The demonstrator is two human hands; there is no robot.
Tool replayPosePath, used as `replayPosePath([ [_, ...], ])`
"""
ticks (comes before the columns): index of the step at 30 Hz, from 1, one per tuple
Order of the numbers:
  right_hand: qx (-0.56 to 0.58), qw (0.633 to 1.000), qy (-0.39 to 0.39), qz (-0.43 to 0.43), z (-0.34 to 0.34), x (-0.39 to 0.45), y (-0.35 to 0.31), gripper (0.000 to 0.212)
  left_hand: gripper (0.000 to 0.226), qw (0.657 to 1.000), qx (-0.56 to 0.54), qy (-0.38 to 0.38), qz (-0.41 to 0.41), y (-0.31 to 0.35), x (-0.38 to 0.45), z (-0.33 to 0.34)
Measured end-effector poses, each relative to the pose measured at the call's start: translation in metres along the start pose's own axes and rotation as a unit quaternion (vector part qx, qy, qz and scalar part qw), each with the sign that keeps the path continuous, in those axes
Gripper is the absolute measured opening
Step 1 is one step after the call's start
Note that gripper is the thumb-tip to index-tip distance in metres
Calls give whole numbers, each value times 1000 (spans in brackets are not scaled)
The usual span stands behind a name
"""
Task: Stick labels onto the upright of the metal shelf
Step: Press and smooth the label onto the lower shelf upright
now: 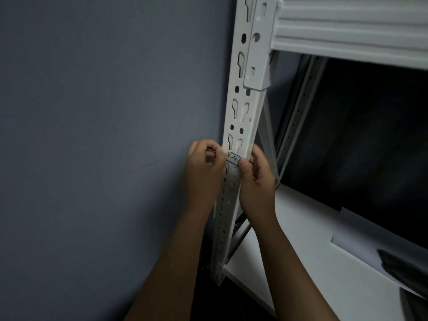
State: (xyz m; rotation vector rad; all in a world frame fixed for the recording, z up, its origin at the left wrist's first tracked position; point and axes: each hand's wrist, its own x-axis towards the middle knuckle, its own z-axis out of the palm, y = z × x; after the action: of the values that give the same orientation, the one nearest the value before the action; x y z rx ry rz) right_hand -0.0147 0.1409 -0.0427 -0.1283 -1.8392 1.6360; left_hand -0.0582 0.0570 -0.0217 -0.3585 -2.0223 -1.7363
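Head view | left hand (pixel 203 167) and right hand (pixel 254 174) — fingers curled — pinch label (pixel 233 158) ends against white upright (pixel 243 117) | grey wall (pixel 104 112) behind

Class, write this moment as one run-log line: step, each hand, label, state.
step: sticking label | left hand: pinches label's left end | right hand: thumb presses right end | label: across upright | state: not smoothed down

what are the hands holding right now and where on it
A small label with a blue border, held across the shelf upright. The left hand pinches its left end, the right hand its right end.
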Motion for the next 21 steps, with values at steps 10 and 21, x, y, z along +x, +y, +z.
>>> replayPosePath([
  [10,-2,1000,-13,1,-2,0,0,38,9,996,-70,-15,-54,12,-7,-16],
  [21,-106,985,83,-112,-3,-29,-40,22,17,977,-154,-107,-97,30,-29,-45],
])
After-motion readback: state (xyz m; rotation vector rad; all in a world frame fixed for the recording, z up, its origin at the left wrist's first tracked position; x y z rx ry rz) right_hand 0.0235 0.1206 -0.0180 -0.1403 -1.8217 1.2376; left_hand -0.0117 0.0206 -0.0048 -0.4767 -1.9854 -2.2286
